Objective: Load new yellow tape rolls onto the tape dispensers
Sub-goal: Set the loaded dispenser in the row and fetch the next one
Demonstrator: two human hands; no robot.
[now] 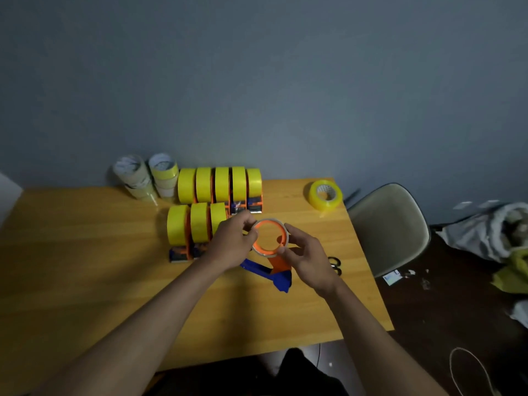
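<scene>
An orange-and-blue plastic tape dispenser [275, 267] lies near the middle of the wooden bench [85, 252], toward its right edge, blue handle pointing at the near edge. Its orange hub wears only a thin, pale spent tape ring [270, 238], almost down to the core. The left hand [233, 244] pinches the ring's left rim with curled fingers; the right hand [304, 257] grips the ring's right side, thumb and fingers curved round it.

Just left of the hands stands a front row of three loaded dispensers with yellow tape rolls [197, 225], upright on edge, close together. Behind it a back row of five loaded yellow dispensers [220, 185] runs along the far edge, touching side by side. At the far edge left of that row stand two stacks of clear and yellowish tape rolls [148, 178]. A loose yellow tape roll [325, 194] lies tilted in the far right corner, well apart from the rest. Black scissors [335, 265] lie at the right edge, just beside the right wrist.

The bench's left half and near edge are bare wood. A beige chair [391, 227] stands against the right edge.
</scene>
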